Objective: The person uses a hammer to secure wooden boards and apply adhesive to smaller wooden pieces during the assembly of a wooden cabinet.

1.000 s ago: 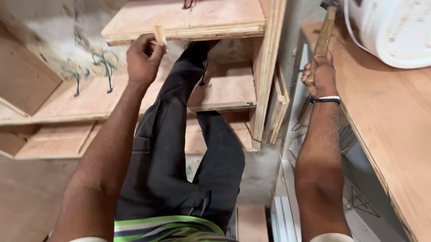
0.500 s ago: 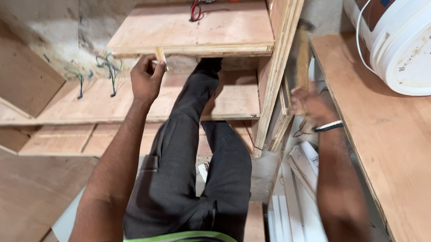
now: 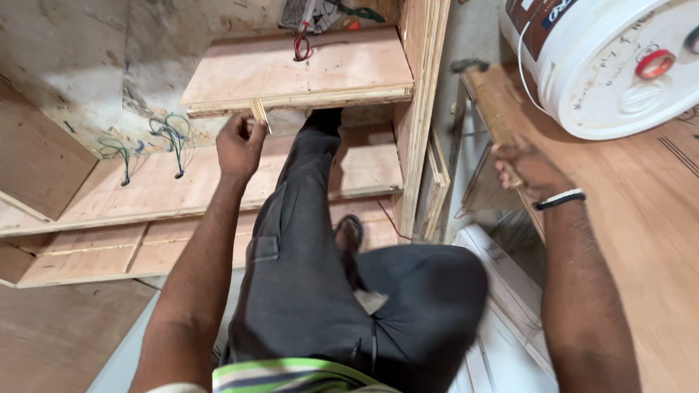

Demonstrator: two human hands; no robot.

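Left hand (image 3: pixel 239 144) pinches a small wooden wedge (image 3: pixel 259 114): pale, thin, raw-cut strip, pressed against the near edge of the plywood shelf (image 3: pixel 307 71), left of the person's raised leg (image 3: pixel 310 218). Right hand (image 3: pixel 525 165) is clenched around a hammer (image 3: pixel 488 101): light wooden handle, dark metal head at the far end, blurred. It hangs above the near-left edge of the plywood worktop (image 3: pixel 635 230), just left of the white bucket (image 3: pixel 625 67). Black wristband (image 3: pixel 560 199) on that wrist. Red-handled pliers (image 3: pixel 300 44) lie on the shelf, far side.
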